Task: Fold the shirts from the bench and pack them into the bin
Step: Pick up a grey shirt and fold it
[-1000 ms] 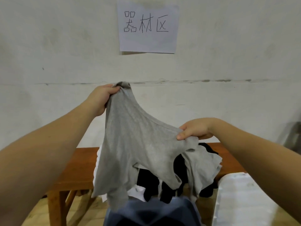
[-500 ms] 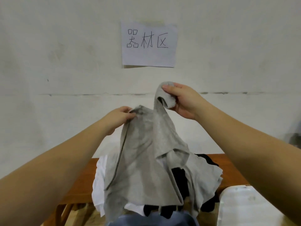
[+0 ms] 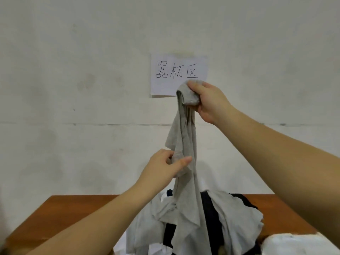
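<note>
**Above the bench, a grey shirt hangs bunched from one fist**

Over the wooden bench (image 3: 60, 214) the right hand (image 3: 207, 102) is raised high in front of the paper sign (image 3: 179, 74) on the wall, fingers curled tight round a wad of the grey shirt (image 3: 184, 144). The cloth drops from that fist in a narrow twisted rope to the pile of white, black and grey clothes (image 3: 230, 221) on the bench, where its lower part spreads and lies among the others. The left hand (image 3: 165, 168) is lower down, pinching the hanging fabric between thumb and forefinger, with the other fingers curled behind.

My reading is that the shirt is being sorted out for folding, not yet folded. To do this well, the left hand should run along an edge until it finds a shoulder seam or hem corner. The right hand's wad needs swapping for a pinch at the matching corner. Then the hands can draw apart so the shirt hangs flat and its full width shows. Lifting it clear of the pile first would stop the other garments dragging along. What looks like the white bin (image 3: 294, 243) shows only as a corner at lower right, so nothing can be said of its contents
</note>
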Available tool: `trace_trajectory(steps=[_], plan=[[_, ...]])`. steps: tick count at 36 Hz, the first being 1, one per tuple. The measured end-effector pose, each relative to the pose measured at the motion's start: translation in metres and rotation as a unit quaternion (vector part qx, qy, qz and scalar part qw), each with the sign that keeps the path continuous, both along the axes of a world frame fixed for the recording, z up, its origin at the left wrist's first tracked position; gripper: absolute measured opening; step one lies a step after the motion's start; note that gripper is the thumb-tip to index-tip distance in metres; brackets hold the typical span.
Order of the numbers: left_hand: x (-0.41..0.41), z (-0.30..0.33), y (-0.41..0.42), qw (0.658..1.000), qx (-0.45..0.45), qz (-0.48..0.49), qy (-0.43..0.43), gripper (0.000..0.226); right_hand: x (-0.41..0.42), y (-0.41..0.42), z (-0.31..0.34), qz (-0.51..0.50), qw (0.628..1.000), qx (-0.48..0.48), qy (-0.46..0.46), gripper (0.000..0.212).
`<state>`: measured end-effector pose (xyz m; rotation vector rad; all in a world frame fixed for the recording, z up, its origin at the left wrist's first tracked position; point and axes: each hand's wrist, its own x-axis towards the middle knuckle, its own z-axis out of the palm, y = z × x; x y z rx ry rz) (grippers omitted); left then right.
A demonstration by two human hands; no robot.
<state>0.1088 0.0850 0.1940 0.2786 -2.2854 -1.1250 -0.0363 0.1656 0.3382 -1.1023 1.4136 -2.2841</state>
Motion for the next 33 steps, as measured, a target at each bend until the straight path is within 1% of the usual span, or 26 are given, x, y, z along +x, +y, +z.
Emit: trace_trajectory(steps=[1,2,4,5,8,10,11,13,15,17,19,22,24,27,30,31,32,33], plan=[[-0.005,-0.003,-0.002,0.999,0.041,-0.005,-0.013,0.049,0.001,0.000,0.002,0.000,1.000,-0.001,0.003,0.011],[-0.009,-0.005,-0.004,0.994,0.103,-0.014,-0.025,0.039,0.001,0.001,0.003,-0.001,1.000,-0.001,0.004,0.012],[-0.015,-0.008,-0.012,0.975,0.218,-0.034,-0.037,0.029,0.001,0.005,0.006,-0.007,1.000,-0.002,0.003,0.010],[-0.017,-0.008,-0.016,0.967,0.249,-0.040,-0.041,0.026,-0.001,0.008,0.007,-0.010,1.000,-0.003,0.000,0.010],[-0.015,0.000,-0.031,0.957,0.285,-0.050,-0.035,0.024,-0.008,0.022,0.010,-0.015,1.000,0.000,-0.016,0.011],[-0.011,0.010,-0.042,0.947,0.317,-0.056,-0.010,0.026,-0.018,0.034,0.008,-0.028,0.999,0.013,-0.037,0.010],[-0.010,0.018,-0.047,0.939,0.339,-0.062,0.007,0.025,-0.024,0.041,0.006,-0.036,0.998,0.022,-0.049,0.011],[-0.008,0.034,-0.058,0.919,0.386,-0.069,0.041,0.011,-0.035,0.052,0.002,-0.049,0.995,0.050,-0.076,0.012],[-0.006,0.052,-0.064,0.901,0.420,-0.072,0.079,0.010,-0.040,0.062,-0.002,-0.059,0.989,0.094,-0.100,0.008],[-0.005,0.068,-0.067,0.888,0.438,-0.077,0.117,0.011,-0.043,0.069,-0.006,-0.070,0.980,0.147,-0.111,0.005],[-0.005,0.079,-0.070,0.871,0.457,-0.078,0.162,0.007,-0.044,0.074,-0.009,-0.081,0.969,0.200,-0.118,0.008],[-0.007,0.089,-0.072,0.857,0.471,-0.056,0.202,0.006,-0.047,0.078,-0.010,-0.099,0.957,0.238,-0.134,0.016],[-0.008,0.091,-0.071,0.858,0.471,-0.035,0.203,0.007,-0.049,0.080,-0.009,-0.112,0.956,0.229,-0.144,0.019],[-0.011,0.093,-0.071,0.859,0.470,-0.018,0.202,0.011,-0.049,0.082,-0.008,-0.119,0.963,0.183,-0.157,0.016],[-0.014,0.096,-0.073,0.869,0.440,-0.009,0.225,0.015,-0.044,0.084,-0.008,-0.065,0.980,0.116,-0.149,0.004],[-0.014,0.098,-0.074,0.876,0.422,-0.004,0.234,0.016,-0.043,0.085,-0.008,-0.040,0.985,0.100,-0.133,0.005],[-0.013,0.100,-0.077,0.885,0.400,0.000,0.240,0.019,-0.042,0.086,-0.008,-0.018,0.989,0.093,-0.110,0.012],[-0.011,0.102,-0.080,0.894,0.377,0.000,0.241,0.028,-0.042,0.088,-0.008,-0.001,0.992,0.092,-0.084,0.019]])
